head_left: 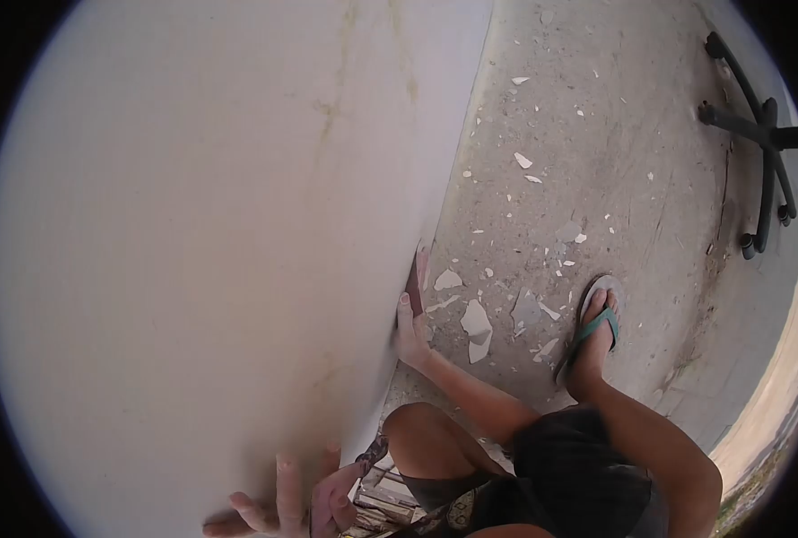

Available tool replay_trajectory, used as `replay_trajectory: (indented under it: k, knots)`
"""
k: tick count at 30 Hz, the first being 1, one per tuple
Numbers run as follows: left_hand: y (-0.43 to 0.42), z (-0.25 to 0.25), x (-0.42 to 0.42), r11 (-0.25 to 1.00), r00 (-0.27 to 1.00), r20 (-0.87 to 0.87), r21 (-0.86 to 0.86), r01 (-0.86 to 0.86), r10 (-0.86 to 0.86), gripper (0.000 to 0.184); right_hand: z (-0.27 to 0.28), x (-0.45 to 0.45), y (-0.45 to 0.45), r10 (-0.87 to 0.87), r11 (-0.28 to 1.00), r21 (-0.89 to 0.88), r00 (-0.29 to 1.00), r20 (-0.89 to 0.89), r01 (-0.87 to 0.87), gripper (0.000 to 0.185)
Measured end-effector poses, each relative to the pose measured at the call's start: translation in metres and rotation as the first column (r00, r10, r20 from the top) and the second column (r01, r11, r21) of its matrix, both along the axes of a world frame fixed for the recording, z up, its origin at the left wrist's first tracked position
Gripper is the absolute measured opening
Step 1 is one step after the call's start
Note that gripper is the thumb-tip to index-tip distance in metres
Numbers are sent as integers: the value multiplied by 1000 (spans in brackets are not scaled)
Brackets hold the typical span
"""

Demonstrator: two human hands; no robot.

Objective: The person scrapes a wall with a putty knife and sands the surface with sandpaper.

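A large pale wall panel with faint brownish streaks fills the left side. Near its lower edge, beside the floor, my right hand holds a small reddish-brown piece against the surface; part of the piece is hidden by the hand. Lower left, my left hand has its fingers spread against or very near the panel, with nothing seen in it. Its lower part runs out of view at the bottom.
White broken flakes lie scattered over the dusty floor. My sandalled foot rests on the right. A wheeled chair base stands at the upper right. Pale strips lie below my knee.
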State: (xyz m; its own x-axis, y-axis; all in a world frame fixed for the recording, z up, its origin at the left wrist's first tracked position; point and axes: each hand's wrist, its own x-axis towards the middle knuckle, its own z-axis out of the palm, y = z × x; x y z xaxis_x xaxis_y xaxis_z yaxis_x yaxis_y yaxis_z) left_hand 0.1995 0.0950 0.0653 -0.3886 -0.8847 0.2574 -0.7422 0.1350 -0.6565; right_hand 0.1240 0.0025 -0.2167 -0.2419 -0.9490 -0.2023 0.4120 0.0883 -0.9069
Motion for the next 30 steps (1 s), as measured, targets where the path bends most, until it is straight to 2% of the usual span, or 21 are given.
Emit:
replay_trajectory:
  k: [2,4,7,9,11,13,16,18,19,21,22,24,26,30]
  knots:
    - [-7,10,1,999,999,17,-6,33,-33,53,32,7,23,-8,999,-42,996,-89,4,59]
    - [-13,17,0,998,997,42,-11,60,-59,53,39,-6,-5,-17,999,-40,996,-82,14,59]
    - [-24,26,0,997,996,54,-22,70,-69,52,-9,-39,-81,13,998,54,977,211,-25,57]
    - [-27,32,1,997,996,50,-21,73,-72,52,-9,-42,-70,-7,998,55,991,135,-1,56]
    - [-30,34,2,996,995,61,-40,77,-75,52,14,-29,-22,21,999,-39,999,-45,-23,56]
    - [-30,30,0,996,995,64,-47,81,-78,52,24,8,49,85,990,-111,996,-39,-88,56]
    - [-29,22,-7,997,994,79,-27,73,-71,52,34,4,29,24,998,-62,989,-146,-33,57]
    - [-28,18,-9,997,994,91,-24,68,-66,52,22,-16,-21,-29,1000,2,994,-103,30,58]
    - [-26,18,-11,998,994,96,-24,62,-59,51,3,-26,-50,7,1000,10,1000,23,-7,60]
    - [-25,20,-12,998,994,93,-13,62,-61,51,-13,-28,-48,42,997,51,986,160,-51,62]
    - [-26,22,-14,998,995,85,-10,61,-60,51,-13,-23,-40,45,996,68,984,173,-57,61]
    - [-28,27,-15,997,994,82,-7,71,-70,51,3,-11,2,36,999,-14,999,-25,-37,61]
    - [-30,25,-16,996,993,85,-14,83,-82,51,15,13,77,172,980,-82,982,-82,-179,62]
    - [-29,14,-20,993,988,97,11,116,-117,51,22,11,49,44,999,-17,995,-85,-45,60]
